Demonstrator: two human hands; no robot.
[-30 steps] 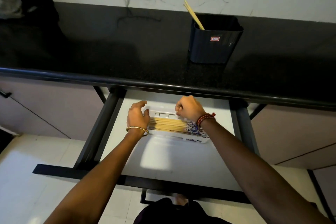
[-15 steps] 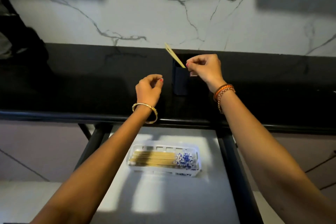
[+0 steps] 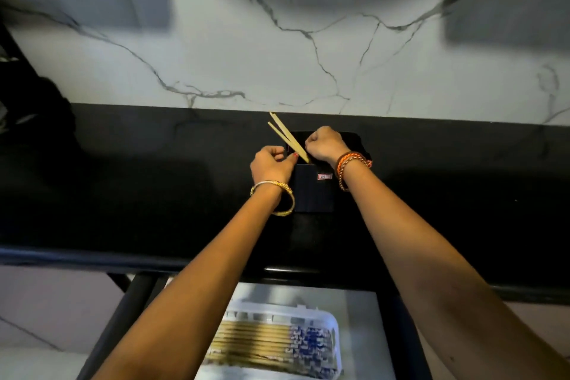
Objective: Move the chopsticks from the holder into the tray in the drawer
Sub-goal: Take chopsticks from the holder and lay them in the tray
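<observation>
1. Our right hand is curled closed over the holder on the black counter, pinching what looks like the two chopsticks that lean out to the left.
2. Our left hand is loosely curled just beside them; we cannot tell whether it touches them.
3. Below, the tray in the open drawer holds a row of chopsticks.

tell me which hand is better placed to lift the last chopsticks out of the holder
Right. The right hand is closed at the chopsticks over the holder mouth; the left hand sits just beside them.
</observation>
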